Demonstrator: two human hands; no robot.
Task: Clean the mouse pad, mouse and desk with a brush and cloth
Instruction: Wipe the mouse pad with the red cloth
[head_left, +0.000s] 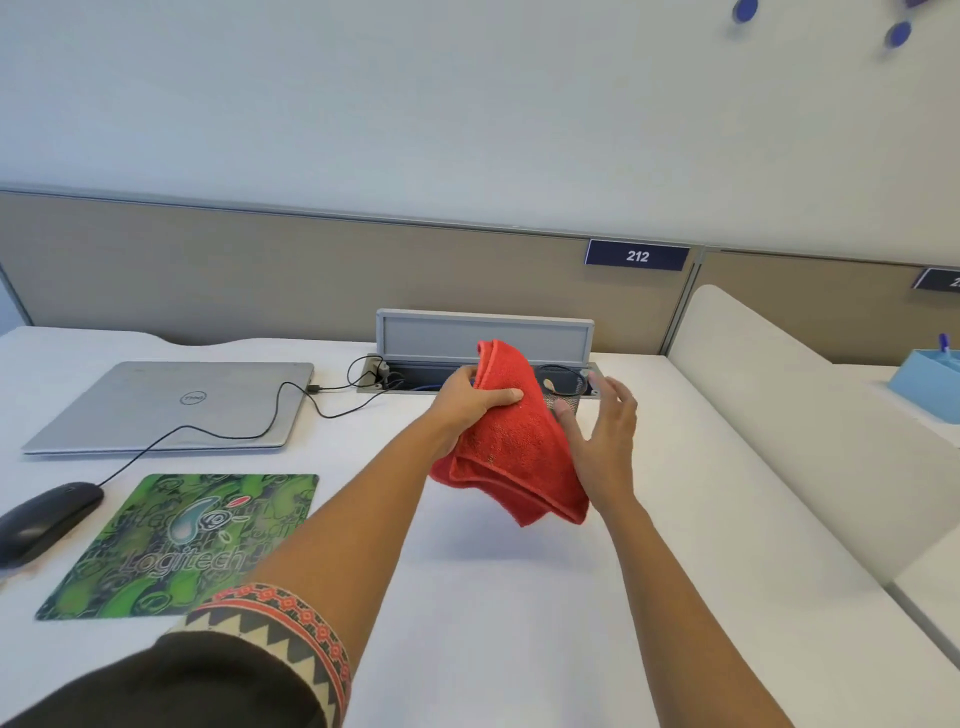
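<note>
Closed silver laptop (171, 405) far left, black cable (343, 413) trailing into open grey hatch (483, 332); blue "212" sign (637, 255) above, blue box (924, 387) far right.

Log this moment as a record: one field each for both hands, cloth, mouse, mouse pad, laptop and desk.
left hand: grips the cloth near its top, thumb across the front
right hand: open, fingers straight, at the cloth's right edge
cloth: red, folded, hanging above the desk
mouse: black, wired, on the desk left of the mouse pad
mouse pad: green patterned, lying flat
laptop: silver, closed, behind the mouse pad
desk: white
</note>
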